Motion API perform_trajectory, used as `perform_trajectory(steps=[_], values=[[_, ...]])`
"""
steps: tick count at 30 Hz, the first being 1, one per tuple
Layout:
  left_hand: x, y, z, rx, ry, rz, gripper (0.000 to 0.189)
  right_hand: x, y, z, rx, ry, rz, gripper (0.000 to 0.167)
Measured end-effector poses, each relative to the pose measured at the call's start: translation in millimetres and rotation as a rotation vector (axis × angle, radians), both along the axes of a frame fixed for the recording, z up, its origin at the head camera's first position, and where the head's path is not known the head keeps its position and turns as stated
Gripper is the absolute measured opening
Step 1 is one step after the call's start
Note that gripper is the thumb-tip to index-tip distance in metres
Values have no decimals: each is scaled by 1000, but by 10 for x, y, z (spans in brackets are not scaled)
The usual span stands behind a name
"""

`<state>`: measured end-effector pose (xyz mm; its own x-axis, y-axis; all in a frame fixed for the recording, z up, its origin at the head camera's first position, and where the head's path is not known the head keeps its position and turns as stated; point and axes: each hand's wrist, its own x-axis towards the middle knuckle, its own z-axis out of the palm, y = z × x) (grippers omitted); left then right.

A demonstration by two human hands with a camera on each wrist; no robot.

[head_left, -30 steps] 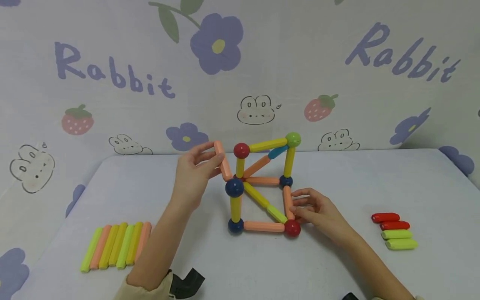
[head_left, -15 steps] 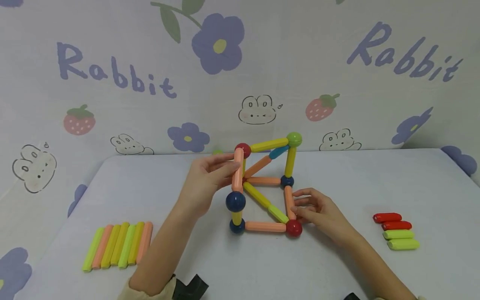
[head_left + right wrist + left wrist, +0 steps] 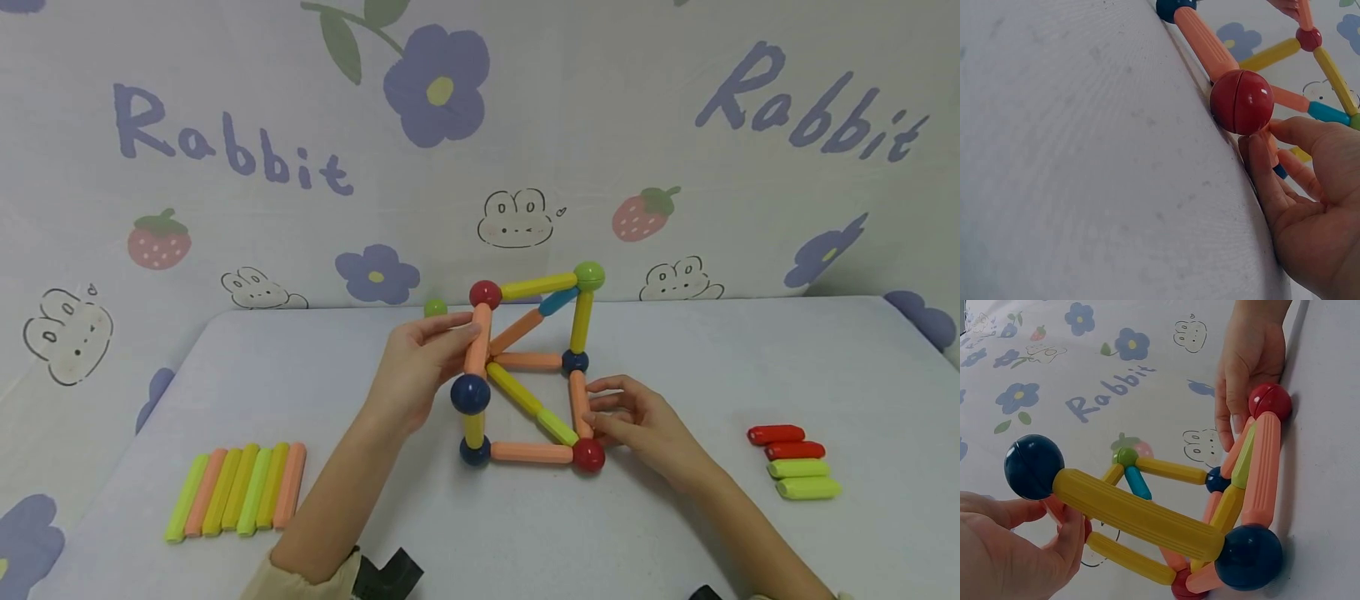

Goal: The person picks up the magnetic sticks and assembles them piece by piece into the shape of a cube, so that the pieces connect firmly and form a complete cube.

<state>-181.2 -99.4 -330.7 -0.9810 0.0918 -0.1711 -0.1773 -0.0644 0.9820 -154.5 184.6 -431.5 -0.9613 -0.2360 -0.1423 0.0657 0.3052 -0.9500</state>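
- The upright stick-and-ball frame (image 3: 513, 390), glossy and plastic-looking, stands on the white cloth-covered surface (image 3: 637, 533).
- At the frame's upper left, the left hand (image 3: 412, 362) has its fingers narrowed on a salmon-orange ridged rod (image 3: 480, 350), pinching it.
- That rod runs from the frame's raised navy ball (image 3: 470, 393) back to its upper red ball (image 3: 485, 294), where the ends appear to meet.
- At the frame's lower right, the right hand (image 3: 637, 421) pinches another salmon-orange rod (image 3: 578, 392), just behind the lower red ball (image 3: 588, 456).
- Left of the frame lies a row of seven coloured rods (image 3: 242, 490); right of it, four short red and lime rods (image 3: 797, 451).
- The step in hand looks like bridging two upper corners; the next move seems to call for checking the joint, then loosening the left fingers gently.
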Motion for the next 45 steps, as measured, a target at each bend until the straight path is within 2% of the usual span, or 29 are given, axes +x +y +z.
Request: perform_trajectory(steps=[6, 10, 15, 19, 23, 30, 32, 36, 38, 41, 43, 45], values=[[-32, 28, -34, 64, -7, 30, 35, -4, 17, 2, -6, 6, 6, 50], [-33, 26, -45, 75, -5, 24, 37, -6, 15, 6, 2, -5, 0, 51], [-8, -58, -70, 23, 8, -6, 39, 4, 9, 21, 13, -19, -3, 51], [28, -231, -124, -33, 22, -6, 41, 10, 37, 59, 17, -17, 15, 51], [138, -500, -174, -96, 22, 5, 44, 10, 128, 136, 29, -12, 12, 51], [392, -992, -281, -194, 23, 56, 46, 85, 439, 254, 119, 52, -69, 51], [478, -1129, -327, -245, 23, 77, 47, 133, 582, 260, 130, 92, -81, 49], [640, -1363, -410, -398, 32, 130, 46, 234, 921, 246, 152, 228, -87, 33], [708, -1464, -442, -493, 16, 145, 47, 277, 1081, 235, 186, 265, -102, 30], [787, -1583, -485, -589, -24, 154, 50, 332, 1291, 229, 262, 267, -145, 29], [822, -1636, -505, -625, -51, 148, 53, 352, 1399, 219, 339, 254, -174, 30], [840, -1670, -529, -620, -56, 135, 55, 362, 1499, 201, 410, 261, -188, 35]])
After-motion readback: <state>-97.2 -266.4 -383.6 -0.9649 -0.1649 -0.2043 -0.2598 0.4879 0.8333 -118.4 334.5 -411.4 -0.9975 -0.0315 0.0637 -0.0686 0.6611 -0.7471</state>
